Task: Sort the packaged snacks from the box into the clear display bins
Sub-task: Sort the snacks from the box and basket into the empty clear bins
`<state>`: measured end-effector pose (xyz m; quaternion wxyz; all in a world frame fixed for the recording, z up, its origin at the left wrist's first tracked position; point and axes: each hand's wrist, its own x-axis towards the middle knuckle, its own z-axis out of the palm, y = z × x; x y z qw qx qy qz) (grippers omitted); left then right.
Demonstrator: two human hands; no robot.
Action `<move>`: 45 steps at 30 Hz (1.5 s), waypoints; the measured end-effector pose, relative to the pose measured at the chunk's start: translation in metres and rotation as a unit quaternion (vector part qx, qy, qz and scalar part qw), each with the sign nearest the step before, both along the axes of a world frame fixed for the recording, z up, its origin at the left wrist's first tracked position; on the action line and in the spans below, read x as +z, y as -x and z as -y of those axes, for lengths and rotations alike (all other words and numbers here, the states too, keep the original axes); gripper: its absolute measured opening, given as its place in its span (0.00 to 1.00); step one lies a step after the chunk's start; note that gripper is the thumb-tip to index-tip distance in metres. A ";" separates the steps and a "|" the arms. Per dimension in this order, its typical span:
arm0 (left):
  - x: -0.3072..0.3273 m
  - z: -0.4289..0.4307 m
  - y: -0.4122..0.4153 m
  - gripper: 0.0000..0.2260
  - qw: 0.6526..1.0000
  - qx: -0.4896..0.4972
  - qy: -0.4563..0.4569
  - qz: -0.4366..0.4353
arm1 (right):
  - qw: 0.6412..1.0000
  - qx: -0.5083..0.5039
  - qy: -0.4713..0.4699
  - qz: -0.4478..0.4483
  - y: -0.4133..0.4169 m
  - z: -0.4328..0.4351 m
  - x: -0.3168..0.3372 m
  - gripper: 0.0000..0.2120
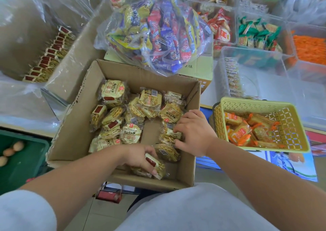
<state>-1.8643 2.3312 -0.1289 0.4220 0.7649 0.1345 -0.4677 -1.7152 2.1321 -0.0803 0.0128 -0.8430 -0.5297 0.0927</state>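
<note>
An open cardboard box [74, 125] in front of me holds several yellow biscuit packets [114, 93]. My left hand [141, 157] grips a yellow packet with a red label [158, 167] at the box's near edge. My right hand [194, 133] curls its fingers around packets [169, 133] stacked on the box's right side. A clear bin [255, 68] at the right holds a row of similar packets along its left wall. A large clear bin [58, 54] at the left has a neat row of red-labelled packets [51, 54].
A plastic bag of colourful snacks [158, 33] lies on a closed carton behind the box. A yellow basket [289, 125] with orange packets stands to the right. Further clear bins with red, green and orange snacks fill the back right. A green crate [31, 153] with eggs sits at the left.
</note>
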 end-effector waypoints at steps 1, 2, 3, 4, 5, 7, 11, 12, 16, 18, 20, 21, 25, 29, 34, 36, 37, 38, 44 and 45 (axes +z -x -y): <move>-0.003 0.003 0.000 0.28 1.000 0.019 0.001 0.013 | 1.000 -0.001 0.000 0.000 0.000 0.000 0.000 0.20; -0.005 0.005 0.001 0.26 0.999 0.036 0.005 0.022 | 1.000 -0.002 -0.001 0.002 0.001 0.000 0.001 0.20; -0.006 0.005 0.002 0.24 0.998 0.052 0.011 0.027 | 1.000 -0.003 -0.001 0.002 0.001 0.000 0.001 0.20; -0.007 0.004 0.002 0.23 0.997 0.067 0.015 0.031 | 1.000 -0.003 0.000 0.001 0.001 0.000 0.002 0.20; -0.007 0.002 0.002 0.23 0.996 0.081 0.017 0.036 | 1.000 -0.003 0.000 0.001 0.001 0.000 0.002 0.20; -0.005 -0.004 0.004 0.23 0.994 0.098 0.015 0.047 | 1.000 -0.002 -0.001 0.002 0.001 0.001 0.002 0.20; 0.004 -0.017 0.008 0.24 0.989 0.128 -0.004 0.070 | 1.000 0.000 0.002 0.001 0.000 0.000 0.003 0.20; 0.007 -0.021 0.009 0.24 0.987 0.140 -0.009 0.077 | 1.000 0.001 0.002 0.003 0.001 0.000 0.003 0.20; 0.025 -0.042 0.019 0.21 0.962 0.247 0.010 0.120 | 1.000 0.004 -0.007 0.005 0.000 0.001 0.002 0.19; 0.039 -0.050 0.025 0.22 0.932 0.331 0.060 0.133 | 1.000 0.005 -0.006 0.001 0.000 0.000 0.002 0.20; 0.052 -0.053 0.030 0.23 0.892 0.412 0.118 0.143 | 1.000 0.006 -0.005 0.002 -0.001 0.000 0.000 0.19; 0.057 -0.051 0.032 0.23 0.861 0.461 0.158 0.147 | 1.000 0.005 -0.006 0.002 -0.001 0.001 0.000 0.19; 0.070 -0.025 0.030 0.20 0.675 0.644 0.303 0.196 | 1.000 0.010 0.000 -0.005 -0.002 0.002 0.001 0.22; 0.081 0.009 0.021 0.23 0.579 0.705 0.316 0.259 | 0.995 -0.030 -0.015 -0.092 0.002 -0.004 0.016 0.31; 0.098 0.043 0.012 0.26 0.555 0.705 0.291 0.332 | 0.857 -0.094 -0.172 -0.477 0.029 -0.004 0.049 0.41; 0.103 0.057 0.006 0.29 0.554 0.705 0.270 0.352 | 0.805 -0.118 -0.213 -0.541 0.037 -0.003 0.056 0.34; 0.105 0.064 0.003 0.29 0.550 0.707 0.263 0.358 | 0.786 -0.136 -0.228 -0.558 0.038 -0.001 0.058 0.28; 0.107 0.071 0.000 0.29 0.546 0.710 0.258 0.361 | 0.769 -0.153 -0.239 -0.572 0.037 0.001 0.060 0.23; 0.120 0.107 -0.017 0.24 0.491 0.736 0.273 0.378 | 0.628 -0.229 -0.246 -0.702 -0.015 0.040 0.054 0.16; 0.122 0.115 -0.019 0.24 0.485 0.742 0.265 0.379 | 0.615 -0.230 -0.247 -0.712 -0.028 0.049 0.054 0.16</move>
